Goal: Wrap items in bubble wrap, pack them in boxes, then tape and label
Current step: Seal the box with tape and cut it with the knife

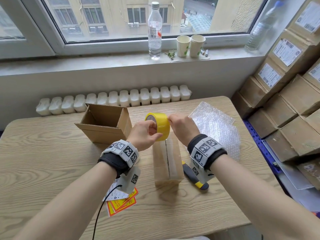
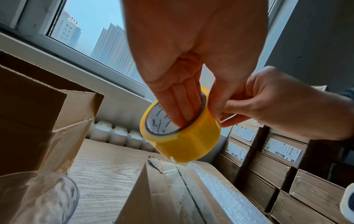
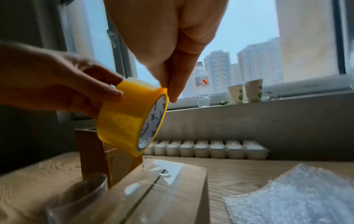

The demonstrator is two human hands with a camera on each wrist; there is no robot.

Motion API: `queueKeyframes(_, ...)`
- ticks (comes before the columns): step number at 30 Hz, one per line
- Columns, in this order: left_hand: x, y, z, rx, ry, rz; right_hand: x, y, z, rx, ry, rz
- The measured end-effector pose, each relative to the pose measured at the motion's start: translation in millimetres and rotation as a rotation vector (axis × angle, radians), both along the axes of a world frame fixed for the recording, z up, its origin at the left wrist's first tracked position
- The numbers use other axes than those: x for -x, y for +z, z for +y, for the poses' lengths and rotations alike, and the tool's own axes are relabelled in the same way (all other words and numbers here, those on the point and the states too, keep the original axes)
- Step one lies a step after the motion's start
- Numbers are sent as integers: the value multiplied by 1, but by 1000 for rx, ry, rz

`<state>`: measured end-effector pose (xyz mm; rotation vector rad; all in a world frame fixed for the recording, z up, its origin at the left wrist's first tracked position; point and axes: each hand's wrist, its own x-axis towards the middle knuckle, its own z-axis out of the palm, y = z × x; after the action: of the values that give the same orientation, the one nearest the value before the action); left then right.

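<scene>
A yellow tape roll [image 1: 158, 126] is held up over the far end of a closed cardboard box [image 1: 167, 163], whose top seam carries clear tape. My left hand [image 1: 155, 133] grips the roll, with fingers [image 2: 184, 109] inside the core and the thumb on the outer face. My right hand [image 1: 170, 120] pinches the roll's upper rim between thumb and forefinger [image 3: 173, 92]. In the left wrist view the tape roll [image 2: 187, 144] hangs just above the wrinkled tape at the closed box's [image 2: 162, 197] far edge. An open empty box [image 1: 103, 123] stands to the left. Bubble wrap [image 1: 216, 129] lies to the right.
A yellow-and-grey utility knife [image 1: 194, 177] lies right of the closed box. Orange and white labels [image 1: 121, 200] lie under my left wrist. A clear glass [image 2: 38, 197] stands left of the box. Stacked cartons [image 1: 294, 104] line the right side; a bottle [image 1: 155, 30] and paper cups [image 1: 190, 45] stand on the sill.
</scene>
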<state>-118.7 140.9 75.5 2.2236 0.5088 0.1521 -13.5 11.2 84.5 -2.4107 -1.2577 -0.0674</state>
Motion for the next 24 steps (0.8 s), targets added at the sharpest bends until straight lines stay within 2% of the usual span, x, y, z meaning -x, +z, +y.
queueKeyframes(4,2,3,-4,-34,-19,6,5,6,2,143,31,-251)
queueKeyframes(6,3,3,-5,-53,-27,18,4,4,3,155,52,-267)
queueKeyframes(10,4,6,-6,-80,-47,53,1,-5,-1,93,108,-86)
queueKeyframes(17,6,1,-4,-75,-65,80,-9,-3,-9,-19,-79,494)
queueKeyframes(24,3,1,-1,-62,-37,108,-3,-7,-2,-56,-11,524)
